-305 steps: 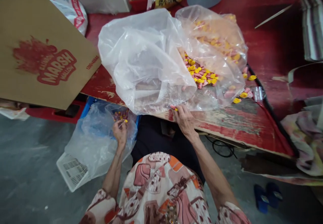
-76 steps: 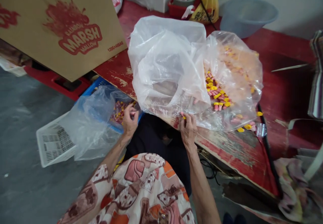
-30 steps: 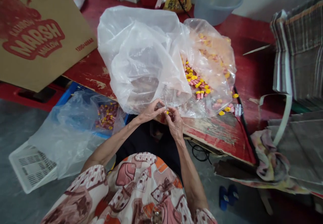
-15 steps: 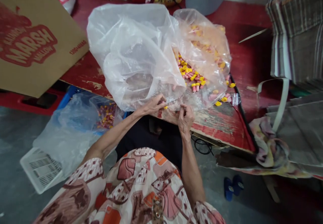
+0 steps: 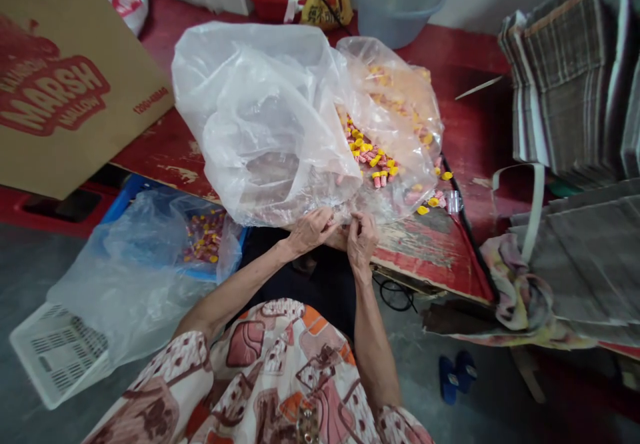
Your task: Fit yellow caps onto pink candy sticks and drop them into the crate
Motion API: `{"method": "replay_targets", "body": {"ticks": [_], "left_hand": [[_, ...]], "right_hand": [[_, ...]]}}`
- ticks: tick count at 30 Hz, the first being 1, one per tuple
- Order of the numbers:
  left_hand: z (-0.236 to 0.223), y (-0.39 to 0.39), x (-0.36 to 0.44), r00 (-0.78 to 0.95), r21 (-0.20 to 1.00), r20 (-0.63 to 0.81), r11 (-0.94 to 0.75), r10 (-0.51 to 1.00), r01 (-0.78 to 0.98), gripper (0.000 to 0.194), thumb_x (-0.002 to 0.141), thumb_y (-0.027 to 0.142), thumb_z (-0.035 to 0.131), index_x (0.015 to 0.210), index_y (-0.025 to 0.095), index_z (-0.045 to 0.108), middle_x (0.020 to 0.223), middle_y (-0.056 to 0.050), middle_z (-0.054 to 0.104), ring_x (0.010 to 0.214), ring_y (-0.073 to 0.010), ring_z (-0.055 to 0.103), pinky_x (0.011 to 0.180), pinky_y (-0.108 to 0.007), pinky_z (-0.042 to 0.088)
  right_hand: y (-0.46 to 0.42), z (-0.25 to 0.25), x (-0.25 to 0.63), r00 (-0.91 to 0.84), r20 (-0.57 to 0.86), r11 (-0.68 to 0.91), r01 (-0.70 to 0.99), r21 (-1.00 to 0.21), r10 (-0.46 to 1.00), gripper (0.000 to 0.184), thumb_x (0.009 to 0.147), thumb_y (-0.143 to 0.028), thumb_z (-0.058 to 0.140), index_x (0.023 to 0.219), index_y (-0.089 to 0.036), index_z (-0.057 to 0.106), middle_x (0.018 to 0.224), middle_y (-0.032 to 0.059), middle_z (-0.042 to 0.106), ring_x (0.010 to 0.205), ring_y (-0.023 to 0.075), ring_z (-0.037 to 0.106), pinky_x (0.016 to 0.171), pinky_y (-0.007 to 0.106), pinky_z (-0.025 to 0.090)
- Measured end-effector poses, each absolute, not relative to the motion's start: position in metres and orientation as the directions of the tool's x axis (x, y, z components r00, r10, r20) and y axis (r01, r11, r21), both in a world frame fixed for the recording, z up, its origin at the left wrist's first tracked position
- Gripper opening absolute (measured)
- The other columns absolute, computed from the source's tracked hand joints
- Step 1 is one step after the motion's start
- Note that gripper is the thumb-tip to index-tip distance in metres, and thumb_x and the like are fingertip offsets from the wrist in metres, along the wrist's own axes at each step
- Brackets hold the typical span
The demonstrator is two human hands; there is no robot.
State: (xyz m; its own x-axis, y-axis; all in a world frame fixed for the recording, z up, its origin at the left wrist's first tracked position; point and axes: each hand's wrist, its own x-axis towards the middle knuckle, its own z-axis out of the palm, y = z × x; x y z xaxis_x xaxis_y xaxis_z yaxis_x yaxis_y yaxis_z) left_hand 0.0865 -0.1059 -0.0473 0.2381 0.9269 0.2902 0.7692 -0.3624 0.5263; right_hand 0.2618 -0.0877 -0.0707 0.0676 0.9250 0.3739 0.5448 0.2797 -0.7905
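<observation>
My left hand [image 5: 310,229] and my right hand [image 5: 362,239] meet at the near edge of the red board [image 5: 430,247], fingers curled and pinched together under the mouth of a big clear plastic bag [image 5: 265,117]. What they pinch is hidden. Pink and yellow candies [image 5: 373,157] lie heaped inside the bag, with a few loose ones [image 5: 431,201] on the board. Lower left, a second clear bag [image 5: 150,264] lining a blue crate [image 5: 125,197] holds more candies [image 5: 203,237].
A cardboard box printed "MARSH MALLOW" [image 5: 65,91] leans at the left. A white basket [image 5: 53,351] lies on the grey floor. A grey basin [image 5: 397,4] and a yellow bag [image 5: 325,1] sit at the back. Folded striped cloths [image 5: 565,91] pile at the right; blue slippers [image 5: 455,374] below.
My left hand left the lower bag of candies and came to my right hand at the board's edge. The yellow piece seen between the fingers is now hidden.
</observation>
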Motion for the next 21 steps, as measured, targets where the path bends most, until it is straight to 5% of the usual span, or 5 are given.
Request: {"method": "replay_targets", "body": {"ticks": [6,15,21], "left_hand": [[-0.053,-0.112,0.099,0.234,0.461,0.468,-0.461,0.852,0.758,0.016,0.111,0.023,0.054,0.1,0.02,0.065,0.092,-0.006,0.067,0.096,-0.0225,0.07,0.087,-0.033,0.057],[-0.047,-0.108,0.109,0.227,0.423,0.38,-0.387,0.897,0.819,0.017,0.111,0.03,0.063,0.102,0.017,0.068,0.095,-0.007,0.07,0.102,-0.0234,0.071,0.093,-0.034,0.06],[-0.032,-0.116,0.104,0.162,0.396,0.481,-0.379,0.861,0.837,0.022,0.115,0.032,0.057,0.102,0.018,0.069,0.097,-0.007,0.07,0.105,-0.0227,0.071,0.095,-0.035,0.058]], "right_hand": [[-0.087,-0.071,0.261,0.084,0.378,0.268,0.566,-0.78,0.922,0.032,0.107,-0.034,0.043,0.106,-0.022,0.072,0.102,0.0094,0.075,0.1,0.0238,0.068,0.094,0.038,0.055],[-0.09,-0.075,0.264,0.116,0.364,0.25,0.539,-0.805,0.924,0.032,0.103,-0.04,0.047,0.103,-0.02,0.072,0.101,0.0116,0.072,0.099,0.0274,0.065,0.094,0.042,0.051],[-0.091,-0.067,0.263,0.093,0.349,0.232,0.584,-0.777,0.933,0.031,0.101,-0.038,0.045,0.101,-0.021,0.07,0.098,0.0114,0.072,0.097,0.0268,0.066,0.094,0.043,0.052]]}}
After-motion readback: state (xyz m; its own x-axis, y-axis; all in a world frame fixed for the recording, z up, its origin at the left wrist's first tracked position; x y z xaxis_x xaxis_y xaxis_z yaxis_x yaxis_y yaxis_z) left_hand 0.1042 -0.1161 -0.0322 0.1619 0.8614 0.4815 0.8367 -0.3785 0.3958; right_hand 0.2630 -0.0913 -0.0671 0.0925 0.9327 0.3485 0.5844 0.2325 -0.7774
